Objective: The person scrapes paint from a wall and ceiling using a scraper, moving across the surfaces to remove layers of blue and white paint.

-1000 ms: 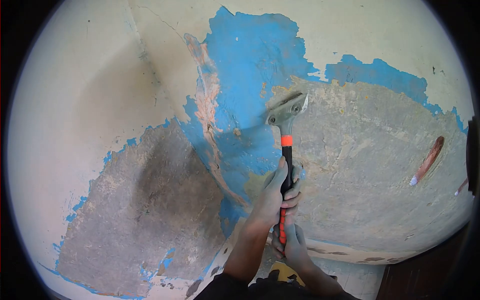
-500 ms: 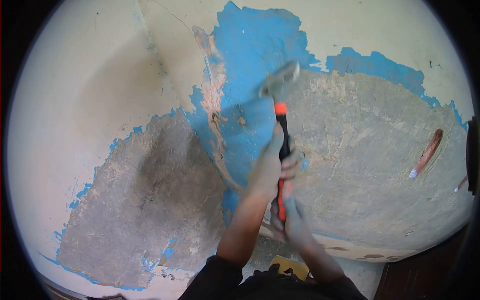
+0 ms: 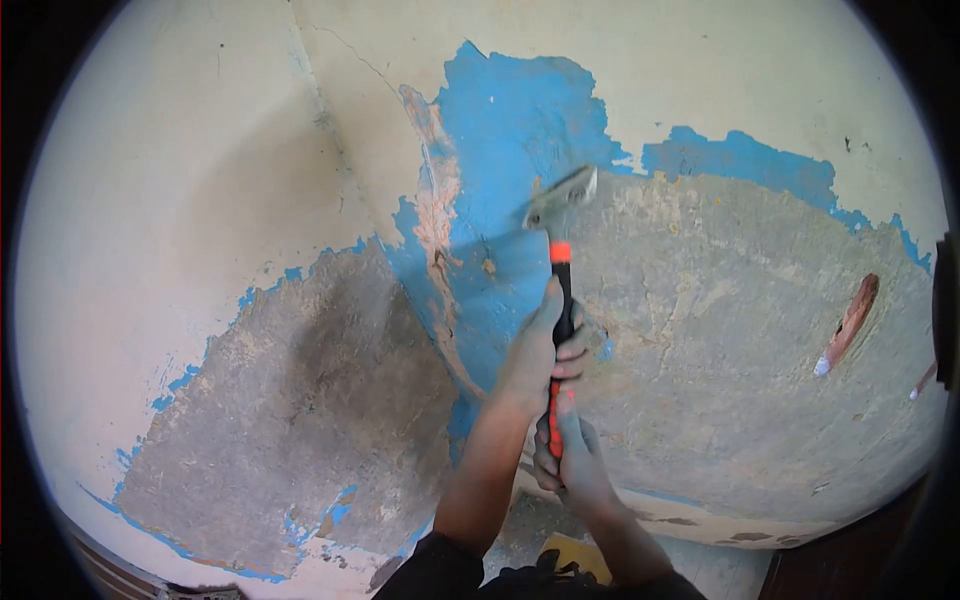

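Observation:
A scraper [image 3: 563,285] with a long black and orange handle and a metal head is held in both hands, its head up against the wall. My left hand [image 3: 538,345] wraps around the upper black part of the handle, thumb lying along it. Lower down, my right hand [image 3: 575,445] grips the orange end. The metal head sits tilted near the border between a patch of blue paint [image 3: 520,120] and bare grey plaster [image 3: 720,300]. Whether the blade touches the wall is hard to tell.
Cream paint [image 3: 250,140] covers the outer wall around the stripped areas. More grey plaster [image 3: 240,400] shows at left, beyond a corner line. A reddish-brown groove [image 3: 850,322] with a white tip lies at right. A yellow object [image 3: 578,555] is below my arms.
The wall now appears lower in view. The scraper head, blurred before, shows more sharply and sits slightly lower in view. Both hands keep their grip on the handle.

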`<act>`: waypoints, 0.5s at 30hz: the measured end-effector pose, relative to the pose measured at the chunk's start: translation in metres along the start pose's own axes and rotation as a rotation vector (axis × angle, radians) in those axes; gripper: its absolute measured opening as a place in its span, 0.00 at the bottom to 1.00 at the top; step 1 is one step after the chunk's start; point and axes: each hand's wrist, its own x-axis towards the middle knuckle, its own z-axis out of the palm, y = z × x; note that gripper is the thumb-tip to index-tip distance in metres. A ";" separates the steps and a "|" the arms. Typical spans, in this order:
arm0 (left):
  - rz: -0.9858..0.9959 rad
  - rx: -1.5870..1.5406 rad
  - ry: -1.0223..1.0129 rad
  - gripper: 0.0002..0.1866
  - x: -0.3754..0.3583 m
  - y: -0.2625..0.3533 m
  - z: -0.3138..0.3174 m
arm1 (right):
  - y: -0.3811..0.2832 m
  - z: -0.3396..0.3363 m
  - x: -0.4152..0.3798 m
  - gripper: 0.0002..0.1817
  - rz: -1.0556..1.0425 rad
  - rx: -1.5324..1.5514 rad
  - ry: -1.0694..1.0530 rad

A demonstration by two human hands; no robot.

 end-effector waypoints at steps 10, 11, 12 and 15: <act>0.083 0.032 0.010 0.27 0.012 0.013 0.010 | -0.008 0.001 0.011 0.29 -0.034 0.052 0.011; 0.116 0.033 0.017 0.27 0.011 0.023 0.015 | -0.016 0.008 0.011 0.29 -0.049 0.054 -0.011; 0.085 0.042 0.015 0.27 0.008 0.021 0.012 | -0.020 0.014 0.011 0.29 -0.065 0.055 -0.037; -0.004 0.110 -0.008 0.28 0.003 -0.003 -0.014 | 0.021 0.013 0.004 0.30 -0.089 0.056 -0.010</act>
